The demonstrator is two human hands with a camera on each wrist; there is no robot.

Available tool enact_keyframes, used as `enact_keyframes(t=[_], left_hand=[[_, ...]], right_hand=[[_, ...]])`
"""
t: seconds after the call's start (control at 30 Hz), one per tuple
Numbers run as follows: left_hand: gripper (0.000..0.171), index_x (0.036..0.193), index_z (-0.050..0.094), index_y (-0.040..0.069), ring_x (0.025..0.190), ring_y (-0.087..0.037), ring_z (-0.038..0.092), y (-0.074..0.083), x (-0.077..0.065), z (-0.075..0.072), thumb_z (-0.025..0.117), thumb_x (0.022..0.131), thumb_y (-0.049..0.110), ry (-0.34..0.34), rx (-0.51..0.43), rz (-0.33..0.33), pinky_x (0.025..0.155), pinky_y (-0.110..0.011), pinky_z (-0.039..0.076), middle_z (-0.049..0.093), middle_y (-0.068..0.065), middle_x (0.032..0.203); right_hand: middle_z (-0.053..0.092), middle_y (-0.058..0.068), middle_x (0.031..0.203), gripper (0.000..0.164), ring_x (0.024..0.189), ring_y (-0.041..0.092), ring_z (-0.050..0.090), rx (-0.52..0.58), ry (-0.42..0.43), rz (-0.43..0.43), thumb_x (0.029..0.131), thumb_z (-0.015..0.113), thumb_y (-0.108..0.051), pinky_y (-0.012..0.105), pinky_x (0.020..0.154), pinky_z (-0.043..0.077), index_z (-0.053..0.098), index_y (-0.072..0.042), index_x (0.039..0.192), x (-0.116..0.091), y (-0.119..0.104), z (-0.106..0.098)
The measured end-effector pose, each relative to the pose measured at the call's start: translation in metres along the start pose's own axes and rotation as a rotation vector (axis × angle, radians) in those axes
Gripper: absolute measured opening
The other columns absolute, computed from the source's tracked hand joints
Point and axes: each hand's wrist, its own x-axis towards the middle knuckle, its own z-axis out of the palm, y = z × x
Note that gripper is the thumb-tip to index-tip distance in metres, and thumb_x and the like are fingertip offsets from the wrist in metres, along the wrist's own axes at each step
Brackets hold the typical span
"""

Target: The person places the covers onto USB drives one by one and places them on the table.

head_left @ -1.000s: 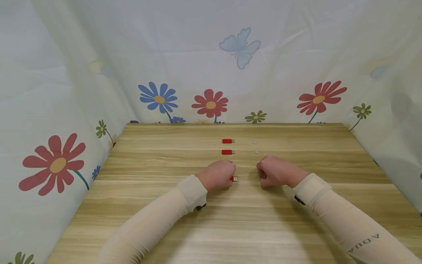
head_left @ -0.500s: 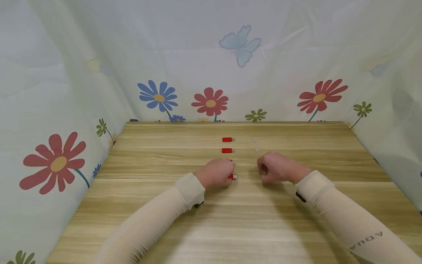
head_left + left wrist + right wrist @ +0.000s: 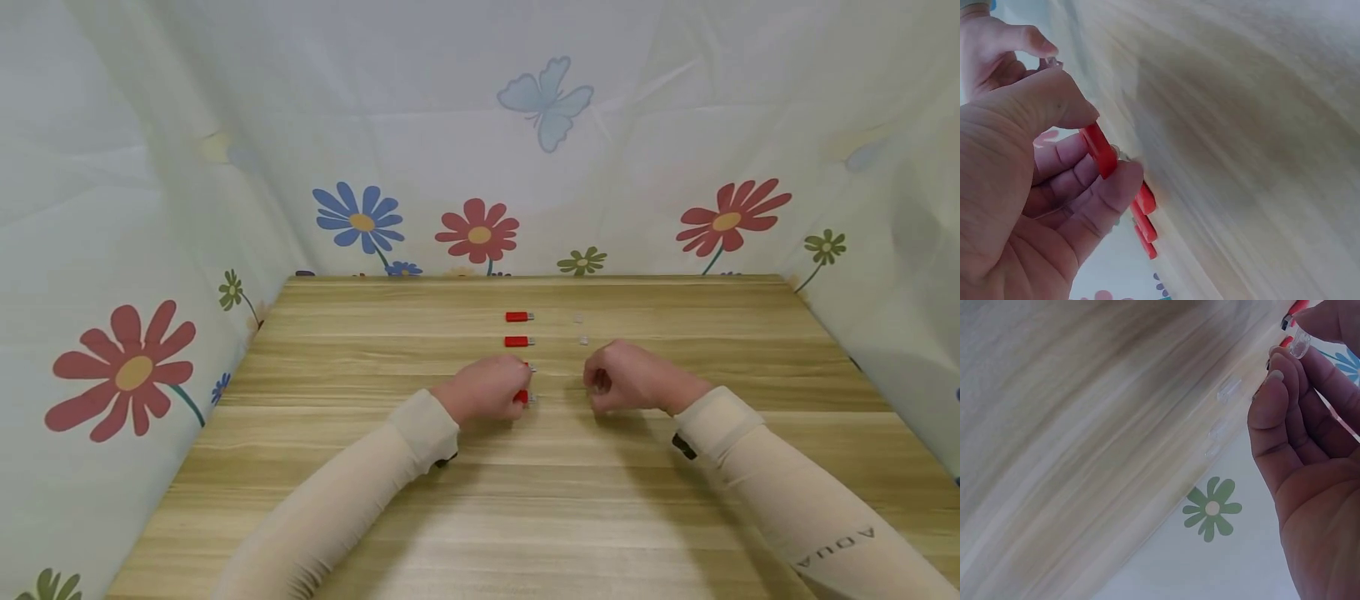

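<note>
Head view: left hand point(image 3: 486, 388) pinches a red USB stick point(image 3: 1102, 150), three more sticks point(image 3: 517, 342) toward twelve o'clock; right hand point(image 3: 633, 377) pinches a clear cap point(image 3: 1300, 345) at the stick's three o'clock; both likely light, stiff, cap slick—best held by stick's flat sides.

Dark letters point(image 3: 836, 547) are running in one short line across the pale right sleeve point(image 3: 787, 492), at the near right of the scene — they are slanting toward the far right. An A is standing at each end. In between, two letters are looking like U and Q — but the Q is blurry, so maybe it is being a D.
</note>
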Motion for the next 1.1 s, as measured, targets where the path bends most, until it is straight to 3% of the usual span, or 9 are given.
enact_keyframes(t=[0.4,0.8,1.1], left_hand=[[0.015,0.093,0.067,0.012,0.071,-0.011,0.054,0.000,-0.003,-0.005,0.078,0.091,0.022,0.045,-0.090,-0.001,0.065,-0.020,0.046,0.062,0.003,0.081],[0.008,0.091,0.072,0.009,0.069,-0.011,0.053,-0.002,-0.010,-0.013,0.076,0.091,0.016,0.066,-0.166,-0.023,0.064,-0.019,0.045,0.064,0.004,0.079],[0.012,0.096,0.075,0.010,0.073,-0.012,0.057,-0.001,-0.017,-0.023,0.078,0.089,0.020,0.078,-0.128,-0.033,0.068,-0.021,0.049,0.069,0.003,0.084]], right_hand=[[0.072,-0.002,0.082,0.011,0.070,0.007,0.061,0.081,0.065,0.051,0.077,0.079,-0.006,0.023,0.065,0.053,0.078,-0.007,0.088,-0.007,0.001,-0.008],[0.072,-0.002,0.082,0.008,0.069,0.006,0.061,0.066,0.127,-0.012,0.081,0.077,-0.004,0.023,0.064,0.053,0.078,-0.007,0.088,-0.011,-0.005,-0.011],[0.074,-0.002,0.086,0.008,0.072,0.007,0.064,0.092,0.139,-0.017,0.082,0.077,-0.007,0.023,0.066,0.056,0.079,-0.008,0.090,-0.013,-0.013,-0.016]])
